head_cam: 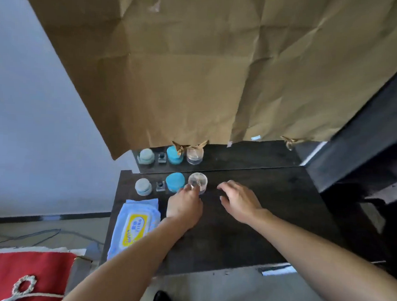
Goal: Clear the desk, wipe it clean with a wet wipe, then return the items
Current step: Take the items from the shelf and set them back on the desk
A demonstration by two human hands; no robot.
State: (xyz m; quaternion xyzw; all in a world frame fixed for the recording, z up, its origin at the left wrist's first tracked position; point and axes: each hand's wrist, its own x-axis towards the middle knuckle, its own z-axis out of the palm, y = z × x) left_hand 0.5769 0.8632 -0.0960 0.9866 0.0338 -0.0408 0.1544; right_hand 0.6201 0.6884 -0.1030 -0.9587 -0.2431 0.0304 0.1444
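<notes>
Reaching across the dark desk (pixel 246 232), the left hand (pixel 184 207) has its fingertips on the near rim of a clear jar (pixel 198 183), pinching it lightly, though whether the grip is firm cannot be told from the head view; the right hand (pixel 238 203) hovers just beside it, fingers loosely spread and holding nothing. The jar stands at the right end of a row along the mirror's foot: a grey-capped jar (pixel 143 186), a small dark-stoppered bottle (pixel 160 186) and a blue-lidded jar (pixel 175 182), each doubled in the mirror (pixel 238 156) behind, under hanging brown paper (pixel 196 70). The likeliest slip is the clear jar itself: a smooth round wall taken only at the rim could tip or slide out, and it sits touching or nearly touching the blue-lidded jar, so a sideways pull could knock that neighbour and topple the row. The wet wipe pack (pixel 136 227) lies flat at the desk's left edge with its near end overhanging, where the left forearm could brush it off. As for contents, the clear jar shows something small and pale inside, too blurred to name; the other three are capped and opaque, so nothing of their fill can be seen.
</notes>
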